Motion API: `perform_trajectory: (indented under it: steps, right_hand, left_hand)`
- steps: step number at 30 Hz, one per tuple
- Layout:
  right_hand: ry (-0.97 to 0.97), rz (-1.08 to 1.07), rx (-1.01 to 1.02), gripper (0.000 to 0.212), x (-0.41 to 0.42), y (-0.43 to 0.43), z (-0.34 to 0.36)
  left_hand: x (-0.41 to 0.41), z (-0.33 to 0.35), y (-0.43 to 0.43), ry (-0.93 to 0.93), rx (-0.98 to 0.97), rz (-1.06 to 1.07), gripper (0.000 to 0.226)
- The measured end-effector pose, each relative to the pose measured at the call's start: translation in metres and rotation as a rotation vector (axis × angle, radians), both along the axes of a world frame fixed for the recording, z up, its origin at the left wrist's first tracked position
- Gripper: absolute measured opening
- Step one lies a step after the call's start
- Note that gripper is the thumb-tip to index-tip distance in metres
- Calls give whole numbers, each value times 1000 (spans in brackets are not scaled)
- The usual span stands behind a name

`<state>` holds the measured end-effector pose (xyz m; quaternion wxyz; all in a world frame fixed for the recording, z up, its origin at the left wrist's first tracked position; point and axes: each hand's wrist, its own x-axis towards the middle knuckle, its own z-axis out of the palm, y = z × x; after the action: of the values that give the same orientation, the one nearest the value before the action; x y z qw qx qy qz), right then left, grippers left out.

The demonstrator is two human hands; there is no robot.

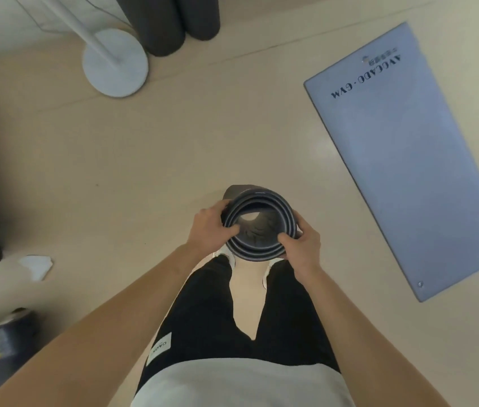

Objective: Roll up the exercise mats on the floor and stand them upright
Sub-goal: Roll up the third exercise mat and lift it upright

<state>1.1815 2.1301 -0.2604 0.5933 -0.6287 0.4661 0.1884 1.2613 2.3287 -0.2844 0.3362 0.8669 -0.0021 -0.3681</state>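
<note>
Task item: rolled mat (257, 251). I see it end-on from above. It is dark grey, wound in several concentric layers round a hollow core, and the top edges of the layers sit roughly level. A loose outer flap shows at the far side of the coil.

Hands: my left hand (210, 227) grips the left rim of the coil, with the thumb hooked over the top edge. My right hand (303, 245) grips the right rim in the same way, thumb over the edge. Both hands hold the roll between them.

Location: the roll is directly ahead of my white shoes (228, 257), in the lower centre of the view. I cannot tell whether its lower end touches the floor (173, 142).

Second mat: a blue-grey flat mat (408, 160) lies unrolled on the floor to the right, well apart from the roll. It carries the print "AVOCADO·GYM", which reads upside down from my position.

Surface and room: the floor is smooth, pale beige and slightly glossy. At the top left stands a white pole on a round white base (115, 64). Just beside the base, two dark rolls (156, 22) stand upright against the wall. A white scrap (37, 265) lies on the floor at the left, near dark, blurred equipment.

Orientation: the long axis of the rolled mat is close to vertical, with the open upper end facing the camera. The long axis of the flat mat runs diagonally, from the upper centre-right toward the lower right.
</note>
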Motion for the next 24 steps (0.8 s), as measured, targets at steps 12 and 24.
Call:
perform_trajectory:
  steps: [12,24]
  right_hand:
    - [-136,13,27,71,181,-74,66]
    - [-177,205,-53,72,387,-172,92]
  left_hand:
    - [173,88,-80,-100,87,96,57]
    - [350,111,-165,-128,16,211,52]
